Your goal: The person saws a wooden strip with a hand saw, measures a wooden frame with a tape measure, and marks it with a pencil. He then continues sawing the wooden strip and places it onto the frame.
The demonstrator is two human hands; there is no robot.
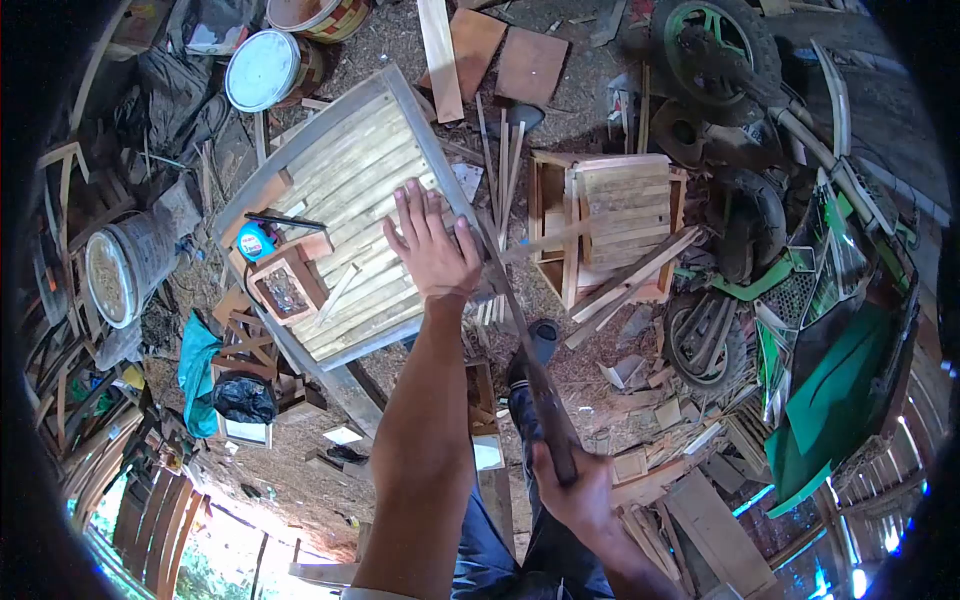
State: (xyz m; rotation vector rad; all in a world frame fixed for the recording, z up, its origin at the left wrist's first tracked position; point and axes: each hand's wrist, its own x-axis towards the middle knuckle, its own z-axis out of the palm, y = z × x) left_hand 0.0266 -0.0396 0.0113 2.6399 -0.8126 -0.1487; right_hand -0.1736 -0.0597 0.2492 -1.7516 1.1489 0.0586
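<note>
My left hand (432, 245) lies flat with fingers spread on a slatted wooden tabletop (360, 150), near its right edge. A thin wooden strip (560, 236), blurred, juts out past that edge beside the hand; whether the palm touches it is hidden. My right hand (580, 495) is closed round the dark handle of a long handsaw (535, 375). The saw's narrow brown blade slants up to the table edge and meets the strip beside my left hand. Left on the tabletop are a blue tape measure (255, 241), a small wooden frame (286, 285) and a loose wood sliver (340, 293).
A wooden crate-like box (625, 215) with sticks leaning on it stands to the right. Beyond it are a motorcycle wheel (708, 50) and green bodywork (830, 390). Buckets (262, 70) stand at the back left. Wood scraps and shavings litter the ground.
</note>
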